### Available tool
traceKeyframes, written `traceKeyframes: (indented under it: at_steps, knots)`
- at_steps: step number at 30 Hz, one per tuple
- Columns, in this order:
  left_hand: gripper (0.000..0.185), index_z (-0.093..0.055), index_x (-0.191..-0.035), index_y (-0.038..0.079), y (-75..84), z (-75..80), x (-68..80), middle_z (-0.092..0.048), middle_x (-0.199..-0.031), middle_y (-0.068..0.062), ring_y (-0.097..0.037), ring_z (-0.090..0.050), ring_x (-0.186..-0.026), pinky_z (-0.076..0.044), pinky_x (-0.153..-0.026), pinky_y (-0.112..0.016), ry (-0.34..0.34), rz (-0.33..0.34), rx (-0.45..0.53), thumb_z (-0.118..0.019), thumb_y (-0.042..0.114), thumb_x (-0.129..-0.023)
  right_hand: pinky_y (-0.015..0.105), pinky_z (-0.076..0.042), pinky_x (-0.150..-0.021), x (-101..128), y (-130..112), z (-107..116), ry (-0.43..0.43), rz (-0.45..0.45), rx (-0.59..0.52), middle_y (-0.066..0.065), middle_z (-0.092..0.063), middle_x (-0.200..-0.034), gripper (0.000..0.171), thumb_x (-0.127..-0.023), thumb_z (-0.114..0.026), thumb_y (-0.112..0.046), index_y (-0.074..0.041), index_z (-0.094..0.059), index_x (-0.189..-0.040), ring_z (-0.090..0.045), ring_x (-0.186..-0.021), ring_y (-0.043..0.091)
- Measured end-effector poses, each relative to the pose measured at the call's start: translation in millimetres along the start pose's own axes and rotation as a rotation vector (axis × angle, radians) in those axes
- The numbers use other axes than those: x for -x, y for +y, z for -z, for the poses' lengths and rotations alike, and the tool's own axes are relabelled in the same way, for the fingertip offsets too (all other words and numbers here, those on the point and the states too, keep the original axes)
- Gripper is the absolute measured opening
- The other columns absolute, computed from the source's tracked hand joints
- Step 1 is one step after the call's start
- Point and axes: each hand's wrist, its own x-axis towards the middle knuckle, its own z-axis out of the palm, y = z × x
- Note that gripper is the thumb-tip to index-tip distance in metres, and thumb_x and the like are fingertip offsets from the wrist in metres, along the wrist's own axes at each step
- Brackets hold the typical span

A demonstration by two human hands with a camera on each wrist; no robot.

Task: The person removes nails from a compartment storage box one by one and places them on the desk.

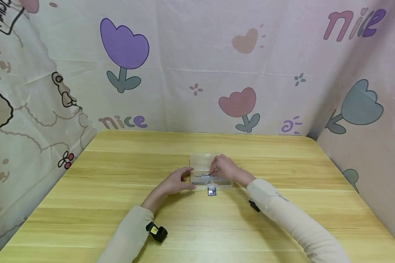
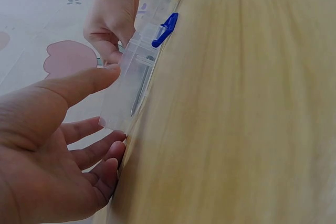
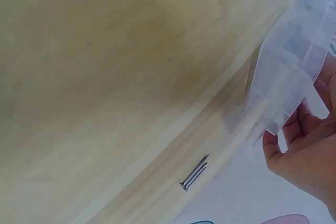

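Note:
A clear plastic box (image 1: 224,183) with dividers and a blue latch (image 1: 212,190) stands on the table, its clear lid (image 1: 200,160) raised at the back. Several grey nails (image 1: 202,176) lie inside on the left. My left hand (image 1: 176,181) holds the box's left end, thumb at the front and fingers toward the back; the left wrist view shows the thumb (image 2: 107,76) against the plastic. Over the middle of the box, my right hand (image 1: 224,167) has its fingertips pinched together and lowered, seemingly on a nail, which the fingers mostly hide.
A few loose nails (image 3: 194,172) lie on the wooden table (image 1: 118,204) just right of the box. A printed cloth (image 1: 184,54) hangs behind the table and along its sides. Each sleeve carries a small black wrist device (image 1: 157,232).

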Motion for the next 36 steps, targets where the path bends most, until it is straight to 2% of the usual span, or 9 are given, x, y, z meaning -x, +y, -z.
traceKeyframes:
  at_steps: [8,18,26,33,36]
  knots:
    - [0.070,-0.048,-0.140,0.006,-1.4,0.3,-1.4,-0.054,-0.133,-0.013,-0.026,-0.048,-0.101,-0.043,-0.080,-0.038,0.004,-0.011,0.005,-0.080,0.017,-0.079,0.035,-0.043,-0.083,-5.2,3.1,-0.5,-0.051,0.011,0.011,0.001,-0.064,-0.093,0.005,-0.079,-0.078,-0.008,-0.012,-0.076,-0.078,-0.053,-0.091,0.020]
    - [0.069,-0.048,-0.140,0.006,-1.7,-0.5,-0.4,-0.054,-0.130,-0.013,-0.025,-0.048,-0.100,-0.042,-0.080,-0.037,0.009,-0.027,-0.006,-0.080,0.017,-0.079,0.038,-0.043,-0.088,-3.6,5.3,2.9,-0.082,0.042,-0.051,0.004,-0.063,-0.096,0.006,-0.082,-0.074,-0.004,-0.009,-0.073,-0.079,-0.054,-0.095,0.023]
    - [0.070,-0.048,-0.140,0.005,-2.0,-2.1,1.7,-0.053,-0.133,-0.015,-0.025,-0.049,-0.100,-0.043,-0.080,-0.036,0.004,-0.031,0.002,-0.080,0.016,-0.079,0.038,-0.045,-0.089,-0.8,7.8,3.3,-0.101,0.104,-0.084,0.004,-0.061,-0.094,0.007,-0.083,-0.072,-0.001,-0.007,-0.071,-0.079,-0.056,-0.093,0.022]
    - [0.069,-0.049,-0.139,0.005,-1.6,-2.3,2.1,-0.054,-0.131,-0.013,-0.025,-0.050,-0.100,-0.043,-0.080,-0.037,0.005,-0.024,0.016,-0.081,0.015,-0.078,0.036,-0.045,-0.088,0.6,8.1,4.5,-0.112,0.116,-0.112,0.005,-0.060,-0.095,0.006,-0.084,-0.070,-0.001,-0.006,-0.071,-0.082,-0.055,-0.094,0.022]
    - [0.068,-0.049,-0.138,0.005,-1.3,-2.1,2.1,-0.054,-0.131,-0.014,-0.025,-0.050,-0.101,-0.043,-0.082,-0.038,0.008,-0.024,0.018,-0.081,0.015,-0.078,0.034,-0.046,-0.087,1.0,8.3,6.2,-0.115,0.095,-0.162,0.005,-0.060,-0.096,0.005,-0.087,-0.068,-0.001,-0.004,-0.070,-0.083,-0.056,-0.093,0.021]
